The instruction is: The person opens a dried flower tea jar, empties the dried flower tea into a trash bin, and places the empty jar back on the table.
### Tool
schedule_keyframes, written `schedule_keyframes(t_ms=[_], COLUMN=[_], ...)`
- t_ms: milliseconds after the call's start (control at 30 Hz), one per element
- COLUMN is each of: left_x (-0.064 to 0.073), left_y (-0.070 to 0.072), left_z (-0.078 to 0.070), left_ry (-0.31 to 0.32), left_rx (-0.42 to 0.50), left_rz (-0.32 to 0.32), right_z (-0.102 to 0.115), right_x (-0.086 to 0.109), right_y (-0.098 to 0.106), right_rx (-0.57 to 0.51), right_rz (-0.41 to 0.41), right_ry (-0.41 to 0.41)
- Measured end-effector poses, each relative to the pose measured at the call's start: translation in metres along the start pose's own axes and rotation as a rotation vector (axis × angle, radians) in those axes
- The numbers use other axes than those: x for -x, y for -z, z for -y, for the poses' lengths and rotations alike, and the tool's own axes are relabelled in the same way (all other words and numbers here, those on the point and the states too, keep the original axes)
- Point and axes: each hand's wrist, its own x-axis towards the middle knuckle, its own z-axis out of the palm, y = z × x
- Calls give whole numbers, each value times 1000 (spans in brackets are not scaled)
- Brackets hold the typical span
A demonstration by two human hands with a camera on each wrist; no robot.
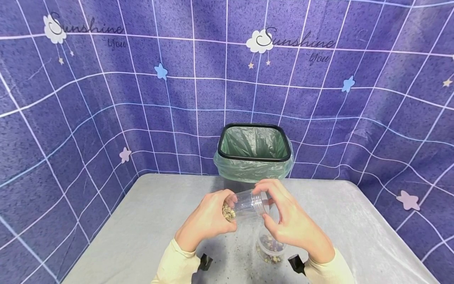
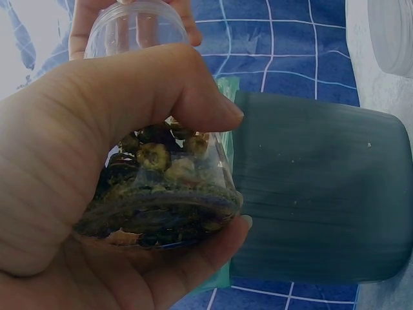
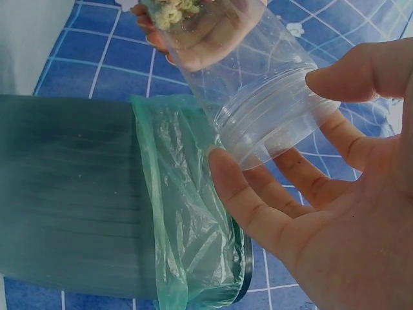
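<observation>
A clear plastic jar (image 1: 244,205) is held tilted above the table, with dried flower buds (image 2: 155,158) piled in its bottom end. My left hand (image 1: 221,215) grips that bottom end, thumb over the top and fingers beneath. My right hand (image 1: 265,204) pinches the jar's open threaded mouth (image 3: 271,116) between thumb and forefinger. Right under the right hand, a second clear jar (image 1: 271,248) stands open on the table with dried buds in it. Both hands are just in front of the bin.
A dark bin (image 1: 253,157) lined with a green bag (image 3: 181,194) stands at the far edge of the grey table (image 1: 142,221). A pale round lid-like object (image 2: 393,32) lies on the table. Purple checked cloth hangs all around.
</observation>
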Motion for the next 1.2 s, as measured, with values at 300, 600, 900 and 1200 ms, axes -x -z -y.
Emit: schedule_keyframes(t_ms=[300, 600, 900, 1200], left_x=[0, 0, 1, 0], left_y=[0, -1, -2, -2], left_z=[-1, 0, 0, -1], left_ry=[0, 0, -13, -12], left_rx=[2, 2, 5, 6], left_rz=[-3, -6, -14, -10], right_z=[0, 0, 1, 1], right_x=[0, 0, -1, 1], right_y=[0, 1, 0, -4], right_rx=[-5, 3, 3, 29], right_rz=[7, 11, -13, -63], right_ry=[-5, -13, -33, -198])
